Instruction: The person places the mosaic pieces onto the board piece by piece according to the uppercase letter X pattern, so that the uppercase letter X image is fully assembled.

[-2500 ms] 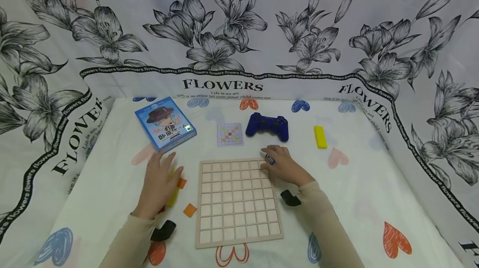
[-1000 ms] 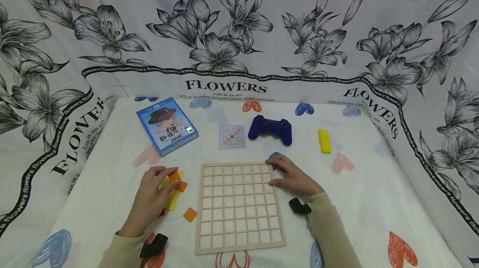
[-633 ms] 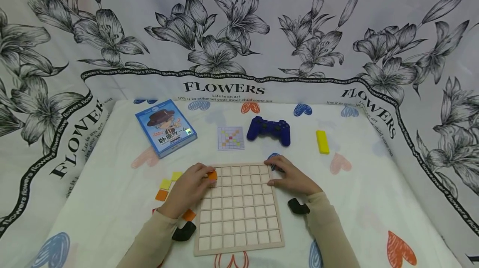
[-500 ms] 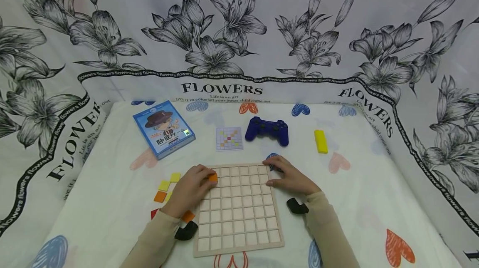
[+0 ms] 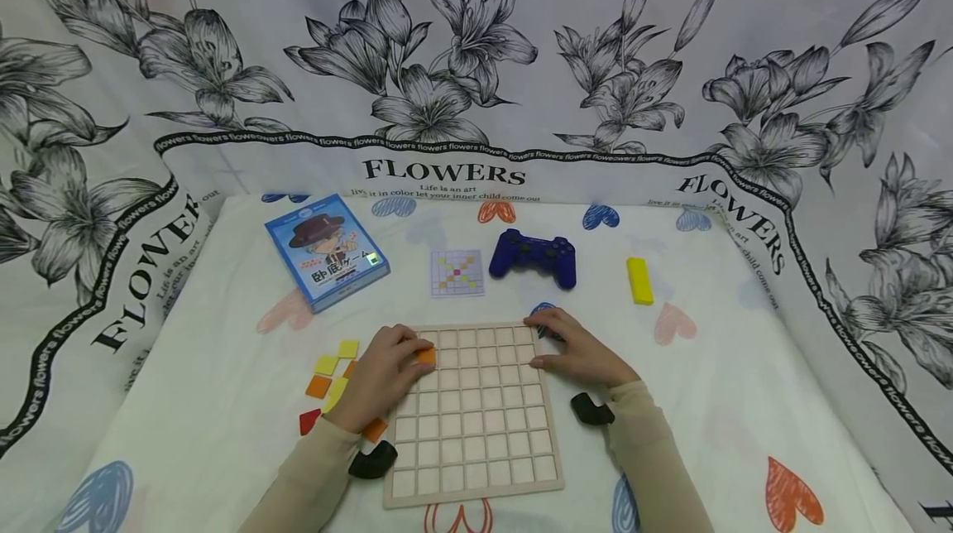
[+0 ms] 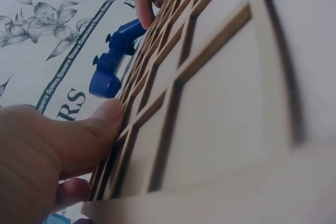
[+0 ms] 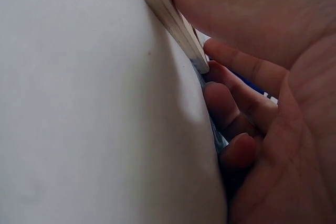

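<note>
A pale wooden grid board (image 5: 474, 413) lies in the middle of the table. My left hand (image 5: 381, 376) pinches an orange square tile (image 5: 426, 356) over the board's far left cells. In the left wrist view the thumb (image 6: 107, 114) reaches over the board's edge, and the tile is hidden there. My right hand (image 5: 584, 355) holds the board's far right corner, with the index finger at the corner and the thumb on the right edge. Several loose tiles lie left of the board: yellow (image 5: 326, 365), orange (image 5: 318, 386) and red (image 5: 308, 421), some partly covered by my left hand and arm.
Behind the board are a blue box (image 5: 328, 252), a small card with a coloured grid (image 5: 457, 273) and a blue game controller (image 5: 533, 258). A yellow block (image 5: 639, 280) lies to the right. White flower-printed cloth (image 5: 476, 61) surrounds the table.
My left hand took up an orange tile from the loose pile and carried it right, onto the board's far left cells. My right hand settled at the far right corner and stays there.
</note>
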`<state>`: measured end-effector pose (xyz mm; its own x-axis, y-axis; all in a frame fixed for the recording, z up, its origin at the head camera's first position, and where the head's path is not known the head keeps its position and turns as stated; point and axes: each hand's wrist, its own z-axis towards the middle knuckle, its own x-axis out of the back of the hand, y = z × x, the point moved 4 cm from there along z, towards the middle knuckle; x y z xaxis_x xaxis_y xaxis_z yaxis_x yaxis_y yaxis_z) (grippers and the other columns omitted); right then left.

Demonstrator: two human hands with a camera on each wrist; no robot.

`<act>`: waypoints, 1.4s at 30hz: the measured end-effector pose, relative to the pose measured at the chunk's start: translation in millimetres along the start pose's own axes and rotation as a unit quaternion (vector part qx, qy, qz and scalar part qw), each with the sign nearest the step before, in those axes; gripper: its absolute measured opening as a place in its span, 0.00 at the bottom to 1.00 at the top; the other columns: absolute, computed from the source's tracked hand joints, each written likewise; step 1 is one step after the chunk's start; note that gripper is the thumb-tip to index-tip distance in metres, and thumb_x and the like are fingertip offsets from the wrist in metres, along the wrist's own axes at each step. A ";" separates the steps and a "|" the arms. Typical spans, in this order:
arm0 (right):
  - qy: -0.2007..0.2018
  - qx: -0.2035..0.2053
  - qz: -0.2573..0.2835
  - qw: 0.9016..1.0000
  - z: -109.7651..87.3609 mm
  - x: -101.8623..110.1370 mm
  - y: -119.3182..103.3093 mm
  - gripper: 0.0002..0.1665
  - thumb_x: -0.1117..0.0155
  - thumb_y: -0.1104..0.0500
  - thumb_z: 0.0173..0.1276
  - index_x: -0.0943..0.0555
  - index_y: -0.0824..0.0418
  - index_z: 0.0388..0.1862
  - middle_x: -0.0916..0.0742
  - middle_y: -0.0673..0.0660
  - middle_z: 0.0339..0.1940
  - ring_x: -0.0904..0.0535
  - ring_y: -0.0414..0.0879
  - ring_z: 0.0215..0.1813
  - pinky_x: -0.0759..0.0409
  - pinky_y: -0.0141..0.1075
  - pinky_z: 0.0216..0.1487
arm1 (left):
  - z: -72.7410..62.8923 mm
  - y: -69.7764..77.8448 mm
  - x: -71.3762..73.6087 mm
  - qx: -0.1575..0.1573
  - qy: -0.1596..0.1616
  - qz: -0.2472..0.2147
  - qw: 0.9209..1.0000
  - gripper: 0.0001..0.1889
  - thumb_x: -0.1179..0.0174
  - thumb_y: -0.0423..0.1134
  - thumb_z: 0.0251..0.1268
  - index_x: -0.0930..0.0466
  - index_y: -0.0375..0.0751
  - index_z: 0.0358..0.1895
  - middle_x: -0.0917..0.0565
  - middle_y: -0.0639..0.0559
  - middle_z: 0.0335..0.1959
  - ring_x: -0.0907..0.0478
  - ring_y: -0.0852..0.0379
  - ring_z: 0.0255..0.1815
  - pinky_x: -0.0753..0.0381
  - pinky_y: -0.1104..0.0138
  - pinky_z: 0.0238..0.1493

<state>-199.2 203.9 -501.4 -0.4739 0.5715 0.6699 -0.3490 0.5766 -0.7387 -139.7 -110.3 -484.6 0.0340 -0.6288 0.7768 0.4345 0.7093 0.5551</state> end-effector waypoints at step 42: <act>0.002 -0.007 -0.005 1.000 -2.4 -0.5 -1.6 0.38 0.31 0.40 0.59 0.32 0.40 0.68 0.34 0.47 0.70 0.48 0.48 0.74 0.44 0.56 0.70 | -27.1 -41.9 60.7 0.115 0.008 0.034 0.993 0.15 0.38 0.28 0.60 0.19 0.35 0.51 0.24 0.40 0.48 0.31 0.42 0.51 0.30 0.48 0.52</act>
<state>-196.5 204.1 -500.4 -0.4675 0.5683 0.6770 -0.3426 0.5896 -0.7315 -131.4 -186.8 -468.8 0.0718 -0.5813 0.8105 0.2131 0.8028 0.5569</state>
